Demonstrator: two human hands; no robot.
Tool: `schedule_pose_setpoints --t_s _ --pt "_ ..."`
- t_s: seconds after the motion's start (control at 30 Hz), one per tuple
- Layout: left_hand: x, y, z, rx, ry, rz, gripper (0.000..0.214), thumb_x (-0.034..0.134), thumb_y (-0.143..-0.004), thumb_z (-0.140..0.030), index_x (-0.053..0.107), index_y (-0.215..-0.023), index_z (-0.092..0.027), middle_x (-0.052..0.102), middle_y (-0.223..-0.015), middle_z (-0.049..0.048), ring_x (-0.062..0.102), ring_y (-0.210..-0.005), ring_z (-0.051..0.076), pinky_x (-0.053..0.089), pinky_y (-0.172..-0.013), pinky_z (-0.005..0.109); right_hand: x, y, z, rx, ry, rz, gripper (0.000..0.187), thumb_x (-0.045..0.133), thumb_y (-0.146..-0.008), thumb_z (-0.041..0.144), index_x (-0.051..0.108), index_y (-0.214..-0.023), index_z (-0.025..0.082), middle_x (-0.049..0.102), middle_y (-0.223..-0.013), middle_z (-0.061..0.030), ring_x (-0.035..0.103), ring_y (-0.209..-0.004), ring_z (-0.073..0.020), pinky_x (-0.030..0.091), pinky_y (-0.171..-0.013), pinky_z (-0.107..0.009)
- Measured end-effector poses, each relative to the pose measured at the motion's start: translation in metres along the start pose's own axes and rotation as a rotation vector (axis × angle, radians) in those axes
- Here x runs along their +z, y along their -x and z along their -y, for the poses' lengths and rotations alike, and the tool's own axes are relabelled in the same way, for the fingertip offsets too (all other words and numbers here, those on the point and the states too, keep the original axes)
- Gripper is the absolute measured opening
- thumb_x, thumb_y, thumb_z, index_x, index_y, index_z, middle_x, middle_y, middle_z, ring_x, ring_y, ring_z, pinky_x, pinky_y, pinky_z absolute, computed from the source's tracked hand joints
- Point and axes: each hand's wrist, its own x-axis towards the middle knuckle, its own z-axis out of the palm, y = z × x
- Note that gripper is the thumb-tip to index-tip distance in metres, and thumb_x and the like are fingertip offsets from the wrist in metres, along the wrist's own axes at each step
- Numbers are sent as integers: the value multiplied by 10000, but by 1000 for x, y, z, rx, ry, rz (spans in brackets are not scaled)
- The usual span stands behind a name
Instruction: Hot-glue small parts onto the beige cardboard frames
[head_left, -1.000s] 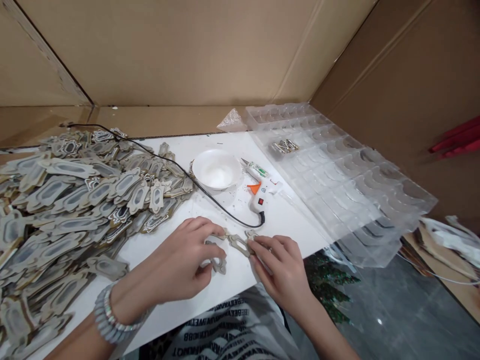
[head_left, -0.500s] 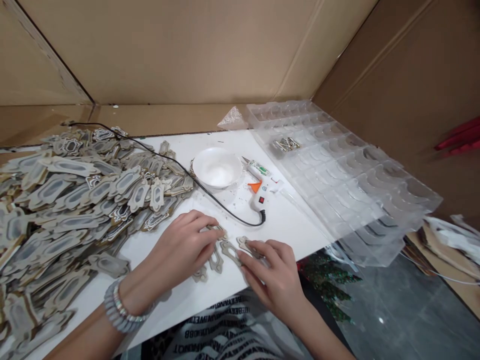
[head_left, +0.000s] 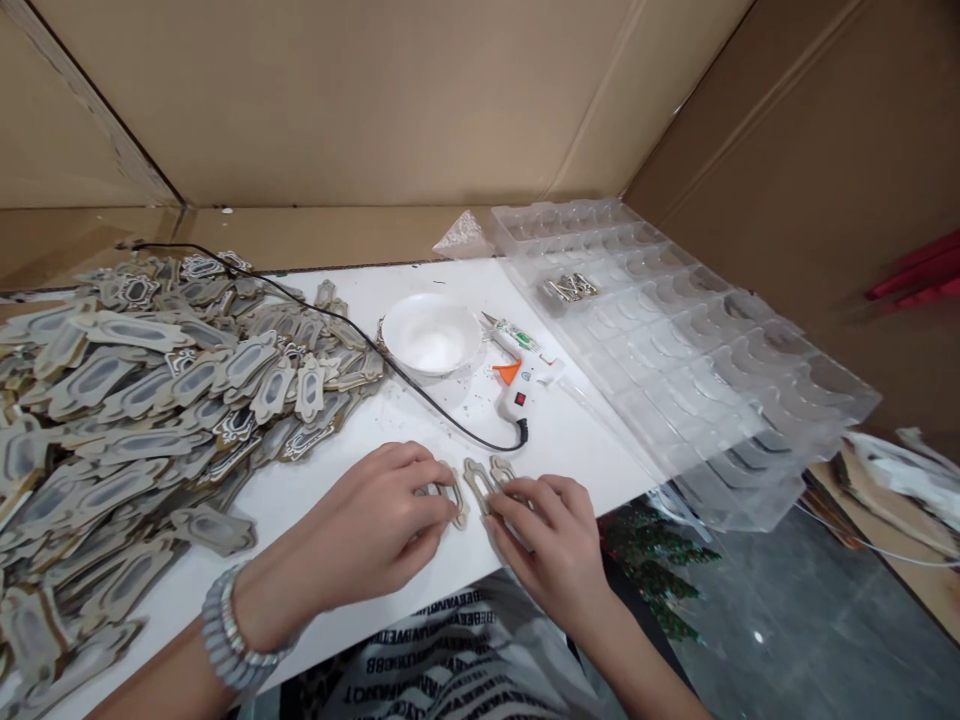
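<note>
Several small grey-beige ornamental frames lie flat on the white table in front of me. The fingers of my left hand [head_left: 405, 510] are curled over one frame [head_left: 458, 505], its edge showing past the fingertips. Beside it, across a narrow gap, stand two more frames; the nearer one [head_left: 475, 478] points away from me. My right hand [head_left: 551, 530] has its bent fingers on the lower ends of this pair, partly covering the outer frame [head_left: 501, 468]. A large heap of similar frames [head_left: 142, 400] spreads to the left of my left hand.
A white bowl [head_left: 433, 335] stands behind my hands. To its right lie a glue gun [head_left: 517, 392] with an orange trigger and pointed pliers [head_left: 516, 334]. The gun's black cable [head_left: 420, 392] crosses the table. Clear compartment trays [head_left: 675, 340] fill the right side, with metal pieces [head_left: 574, 287].
The frames under my left hand have been drawn together and turned upright beside the others. The pair at my right hand has straightened and shifted slightly away from me.
</note>
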Motion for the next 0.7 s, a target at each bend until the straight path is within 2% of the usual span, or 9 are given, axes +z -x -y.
schedule_pose_setpoints --t_s 0.13,0.27,0.37,0.43,0.57,0.7 --pt "-12 4 -10 -39 -59 -21 219 507 -899 -181 691 -990 -258 709 -1021 36 617 -960 208 503 -850 362 3 -7 5 -3 -48 24 137 622 -910 204 685 -1030 223 722 -983 -45 557 -885 -209 478 -787 -351" --pt "-18 30 -17 -186 -213 -134 300 511 -925 -278 602 -1209 -248 690 -1134 43 618 -1017 227 473 -865 362 0 -5 -4 22 -41 -23 191 589 -930 196 667 -1104 196 707 -1014 -78 565 -893 -220 496 -782 -371" --pt "-8 54 -20 -301 -327 -226 363 526 -932 -396 559 -1248 -221 683 -1162 56 608 -1030 251 431 -906 387 -2 -2 -13 56 5 -34 184 579 -935 189 669 -1095 201 702 -1002 -85 578 -876 -230 499 -764 -385" --pt "2 64 -22 -323 -377 -247 431 506 -931 -473 552 -1236 -172 696 -1115 91 616 -979 272 430 -851 399 -2 -1 -16 53 0 -16 187 573 -940 186 669 -1100 191 704 -1004 -87 581 -880 -230 503 -767 -385" --pt "17 68 -30 -387 -456 -251 450 435 -960 -448 527 -1240 -108 705 -1034 138 618 -914 297 405 -801 429 1 -2 -13 47 -14 10 235 567 -944 186 665 -1158 184 694 -1015 -88 566 -874 -228 509 -768 -377" --pt "25 68 -36 -468 -494 -268 498 473 -943 -456 499 -1285 -96 695 -956 142 621 -880 310 413 -800 452 3 -5 -8 45 1 19 262 555 -952 199 662 -1187 152 677 -973 -97 541 -843 -227 499 -732 -372"
